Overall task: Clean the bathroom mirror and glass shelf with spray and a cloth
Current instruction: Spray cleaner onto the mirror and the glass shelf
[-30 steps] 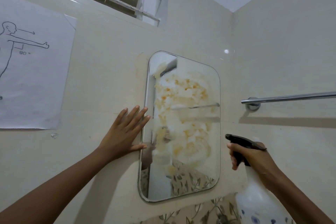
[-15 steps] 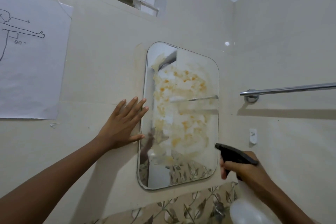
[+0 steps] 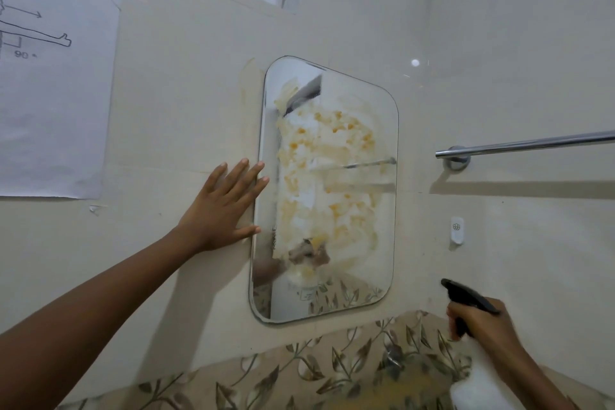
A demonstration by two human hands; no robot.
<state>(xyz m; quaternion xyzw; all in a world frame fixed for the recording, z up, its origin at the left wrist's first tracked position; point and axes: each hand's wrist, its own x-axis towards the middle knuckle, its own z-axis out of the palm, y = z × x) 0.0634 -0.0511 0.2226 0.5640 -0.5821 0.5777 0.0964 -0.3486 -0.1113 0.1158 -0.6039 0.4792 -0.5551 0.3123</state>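
Two hands at one smeared bathroom mirror (image 3: 329, 190), one spray bottle (image 3: 479, 373) in play.
The left hand (image 3: 221, 208) lay spread flat on the wall, fingertips touching the mirror's left edge, unmoved. The right hand (image 3: 484, 326), wrapped around the bottle's neck, had dropped lower right of the mirror.

Both forearms bare, no sleeves; left hand (image 3: 222, 206), right hand (image 3: 482, 323) ungloved.

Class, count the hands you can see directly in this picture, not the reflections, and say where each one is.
2. The left hand lies flat on the wall, fingertips overlapping the mirror's left edge. The right hand grips the spray bottle at lower right.
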